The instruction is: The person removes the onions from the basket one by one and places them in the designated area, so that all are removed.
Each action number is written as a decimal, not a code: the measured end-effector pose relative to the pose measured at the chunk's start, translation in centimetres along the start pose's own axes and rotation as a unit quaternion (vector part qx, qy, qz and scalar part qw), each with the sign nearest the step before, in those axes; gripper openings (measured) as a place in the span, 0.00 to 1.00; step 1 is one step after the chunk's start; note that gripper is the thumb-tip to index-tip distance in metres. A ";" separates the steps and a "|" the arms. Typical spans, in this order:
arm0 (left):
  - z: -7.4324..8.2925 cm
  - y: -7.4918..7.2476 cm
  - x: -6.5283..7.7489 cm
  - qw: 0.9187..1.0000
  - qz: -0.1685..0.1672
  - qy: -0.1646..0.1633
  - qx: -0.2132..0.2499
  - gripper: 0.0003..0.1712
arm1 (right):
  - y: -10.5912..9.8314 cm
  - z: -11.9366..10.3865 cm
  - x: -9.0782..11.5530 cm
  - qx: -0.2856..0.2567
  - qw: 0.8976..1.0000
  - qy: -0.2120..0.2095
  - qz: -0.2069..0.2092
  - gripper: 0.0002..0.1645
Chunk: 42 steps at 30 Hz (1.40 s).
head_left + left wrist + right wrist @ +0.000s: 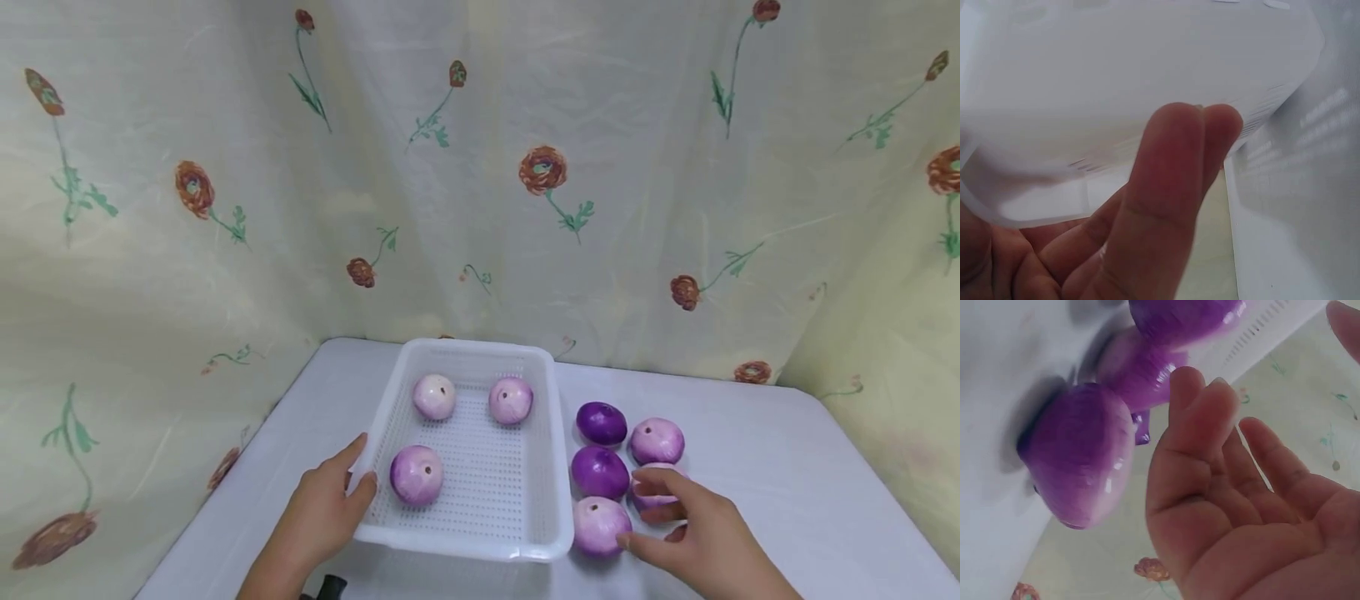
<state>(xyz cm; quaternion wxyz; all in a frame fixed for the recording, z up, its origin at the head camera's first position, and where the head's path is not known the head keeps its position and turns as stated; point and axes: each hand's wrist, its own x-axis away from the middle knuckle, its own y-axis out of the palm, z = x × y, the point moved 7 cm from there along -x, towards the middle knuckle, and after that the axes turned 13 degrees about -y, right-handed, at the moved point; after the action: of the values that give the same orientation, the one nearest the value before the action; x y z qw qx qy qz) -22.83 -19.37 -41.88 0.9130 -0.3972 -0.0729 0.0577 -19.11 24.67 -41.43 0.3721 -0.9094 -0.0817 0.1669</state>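
A white perforated plastic basket [480,533] holds three peeled red onions: one at back left [434,397], one at back right [511,400] and one at front left [416,476]. My left hand [322,508] grips its left rim, thumb over the edge; in the left wrist view its fingers [1169,169] lie along the outer wall. Right of the basket several more onions sit close together. Over them reaches my right hand [697,529], fingers loosely bent and spread, holding nothing. Its thumb is at the edge of the front pale onion [600,527]; actual contact is unclear. The index finger partly covers another onion.
Dark purple onions [602,423] stand beside the basket's right wall, with a paler onion [657,441] next to them. A white cloth covers the table [810,483]. Flowered curtains [615,208] surround it. A small black object [332,587] shows by the left wrist.
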 end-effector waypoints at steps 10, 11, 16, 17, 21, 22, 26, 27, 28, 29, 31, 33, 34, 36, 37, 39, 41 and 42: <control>-0.2 -0.6 -0.1 1.000 0.004 -0.002 0.005 0.36 | -0.8 -3.8 -4.2 0.004 0.997 -0.072 0.025 0.39; -0.2 -0.6 -0.2 1.000 0.004 -0.002 0.005 0.36 | -0.7 -4.2 -4.7 0.000 0.997 -0.076 0.022 0.39; -0.2 -0.7 -0.2 1.000 0.006 0.001 0.009 0.36 | 0.2 -6.5 -6.9 -0.015 0.996 -0.092 0.009 0.40; -0.3 -0.7 -0.2 1.000 0.005 0.001 0.012 0.36 | 0.5 -7.0 -7.2 -0.019 0.995 -0.099 0.007 0.40; -0.3 -0.9 -0.3 1.000 0.006 0.002 0.016 0.36 | 1.5 -8.9 -8.7 -0.009 0.992 -0.126 -0.004 0.39; -0.3 -0.9 -0.3 1.000 0.005 0.002 0.017 0.36 | 1.9 -9.3 -9.1 -0.011 0.992 -0.129 -0.009 0.39; -0.4 -0.9 -0.2 1.000 0.004 0.001 0.021 0.36 | 3.3 -10.9 -10.5 -0.023 0.991 -0.132 -0.031 0.38; -0.4 -0.9 -0.2 1.000 0.002 0.000 0.024 0.36 | 3.6 -11.4 -10.8 -0.028 0.990 -0.134 -0.038 0.38; -0.4 -0.9 -0.2 1.000 0.002 0.002 0.026 0.35 | 4.1 -11.8 -11.1 -0.039 0.989 -0.135 -0.044 0.38; -0.4 -0.8 -0.1 1.000 0.002 0.004 0.026 0.35 | 4.5 -12.3 -11.4 -0.053 0.988 -0.137 -0.051 0.38; -0.5 -0.8 -0.1 0.999 0.001 0.008 0.032 0.35 | 5.4 -13.2 -12.1 -0.083 0.984 -0.142 -0.063 0.38; -0.6 -0.7 -0.1 0.999 0.001 0.014 0.034 0.35 | 6.3 -14.0 -12.9 -0.112 0.980 -0.144 -0.075 0.37; -0.6 -0.6 0.0 0.999 0.001 0.016 0.036 0.35 | 6.7 -14.4 -13.3 -0.127 0.978 -0.146 -0.079 0.37; -0.6 -0.5 0.0 0.999 0.002 0.022 0.038 0.34 | 7.7 -15.2 -14.1 -0.147 0.974 -0.148 -0.088 0.37; -0.6 -0.5 0.0 0.999 0.003 0.023 0.038 0.34 | 8.3 -15.4 -14.5 -0.151 0.973 -0.150 -0.091 0.37; -0.4 -0.3 0.0 0.999 0.003 0.026 0.039 0.34 | 9.4 -15.9 -15.3 -0.150 0.972 -0.153 -0.098 0.37; -0.2 -0.2 0.0 0.999 0.003 0.030 0.040 0.34 | 10.5 -16.1 -15.9 -0.143 0.973 -0.147 -0.107 0.38; -0.1 -0.2 0.0 0.999 0.005 0.034 0.037 0.34 | 11.0 -16.1 -16.2 -0.138 0.974 -0.144 -0.110 0.39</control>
<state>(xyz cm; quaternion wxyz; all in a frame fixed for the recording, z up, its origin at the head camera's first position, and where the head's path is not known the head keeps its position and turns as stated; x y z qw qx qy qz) -22.80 -19.60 -41.84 0.9287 -0.3652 -0.0382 0.0511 -28.04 1.94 -34.50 0.2437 -0.9039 -0.2560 0.2409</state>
